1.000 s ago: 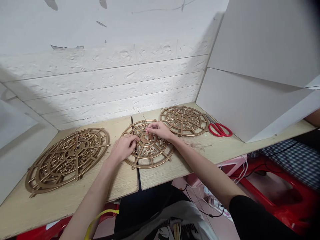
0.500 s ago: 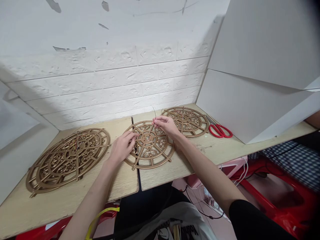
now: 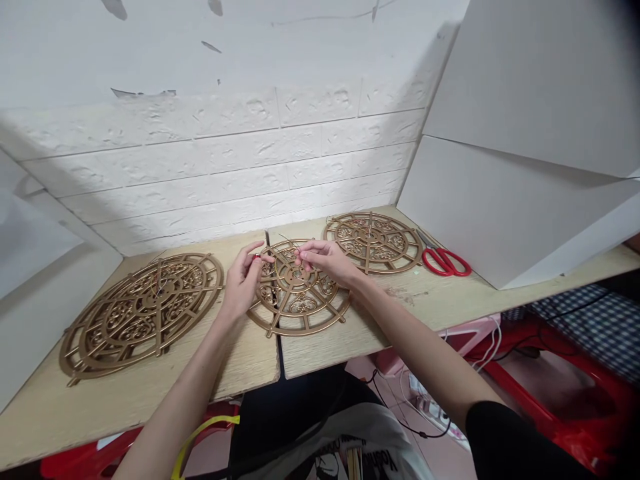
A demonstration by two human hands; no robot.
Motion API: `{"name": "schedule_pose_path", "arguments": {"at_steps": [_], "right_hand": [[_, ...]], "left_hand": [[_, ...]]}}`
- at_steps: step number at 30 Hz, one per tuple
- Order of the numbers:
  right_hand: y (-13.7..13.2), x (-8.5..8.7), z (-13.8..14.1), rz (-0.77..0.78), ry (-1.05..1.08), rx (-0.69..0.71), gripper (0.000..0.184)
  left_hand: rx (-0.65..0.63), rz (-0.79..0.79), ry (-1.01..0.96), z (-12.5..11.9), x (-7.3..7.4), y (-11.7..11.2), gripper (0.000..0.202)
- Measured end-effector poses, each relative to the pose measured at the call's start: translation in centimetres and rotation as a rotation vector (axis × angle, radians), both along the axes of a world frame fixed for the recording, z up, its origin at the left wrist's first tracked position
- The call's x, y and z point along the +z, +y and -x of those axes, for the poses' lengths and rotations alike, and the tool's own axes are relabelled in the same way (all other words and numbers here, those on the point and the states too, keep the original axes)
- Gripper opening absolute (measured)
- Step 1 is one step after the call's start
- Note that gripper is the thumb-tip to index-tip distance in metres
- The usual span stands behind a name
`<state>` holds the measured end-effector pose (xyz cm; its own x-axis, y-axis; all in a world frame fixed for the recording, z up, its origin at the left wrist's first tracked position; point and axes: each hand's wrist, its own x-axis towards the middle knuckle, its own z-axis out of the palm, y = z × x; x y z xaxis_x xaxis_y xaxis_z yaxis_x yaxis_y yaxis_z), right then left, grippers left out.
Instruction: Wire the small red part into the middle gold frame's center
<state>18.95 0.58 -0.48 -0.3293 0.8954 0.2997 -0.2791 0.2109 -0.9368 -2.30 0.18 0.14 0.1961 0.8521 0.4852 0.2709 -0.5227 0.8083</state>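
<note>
A round gold openwork frame [image 3: 303, 305] with scroll ornaments lies flat at the middle of the table, and both hands are raised over it. Above its left edge, my left hand [image 3: 243, 277] pinches a small red piece [image 3: 257, 256] between thumb and fingers; most of that piece is hidden. My right hand [image 3: 325, 261] is over the far right part of the frame, its fingertips closed on a thin wire [image 3: 289, 240] whose free end sticks out up and to the left.
More gold frames [image 3: 165, 340] lie stacked at the left, with thin wires at their centre. Another gold frame [image 3: 373, 261] lies at the right rear, beside red-handled scissors [image 3: 445, 262]. A white brick-pattern wall [image 3: 240, 187] and white panels [image 3: 480, 200] border the table [image 3: 240, 363].
My left hand has lifted off the frame and now pinches a small red piece. My right hand has shifted slightly left and down, and the wire in it now leans left.
</note>
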Motion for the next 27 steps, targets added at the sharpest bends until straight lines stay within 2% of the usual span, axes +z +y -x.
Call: {"name": "schedule_pose_path", "arguments": {"at_steps": [2, 5, 10, 16, 19, 24, 27], "right_hand": [[0.0, 0.0, 0.0, 0.001, 0.032, 0.003, 0.021], [0.1, 0.1, -0.1, -0.009, 0.087, -0.024, 0.018], [0.2, 0.6, -0.5, -0.016, 0.152, -0.063, 0.017], [0.5, 1.1, -1.4, 0.0, 0.286, -0.185, 0.02], [0.5, 1.2, -1.7, 0.014, 0.339, -0.211, 0.02], [0.2, 1.2, -1.2, 0.043, 0.31, -0.19, 0.022], [-0.2, 1.1, -0.3, 0.068, 0.219, -0.095, 0.025]], "left_hand": [[-0.041, 0.089, -0.168, 0.0, 0.2, 0.1, 0.037], [0.005, 0.127, -0.289, 0.0, 0.4, 0.0, 0.034], [0.072, 0.066, -0.287, 0.1, 0.4, 0.0, 0.031], [0.01, 0.054, -0.181, 0.1, -0.1, 0.0, 0.031], [-0.019, 0.072, -0.205, 0.0, 0.0, -0.1, 0.03], [-0.126, 0.205, -0.343, -0.1, 0.7, -0.3, 0.036], [-0.187, 0.259, -0.361, -0.3, 0.9, -0.5, 0.041]]}}
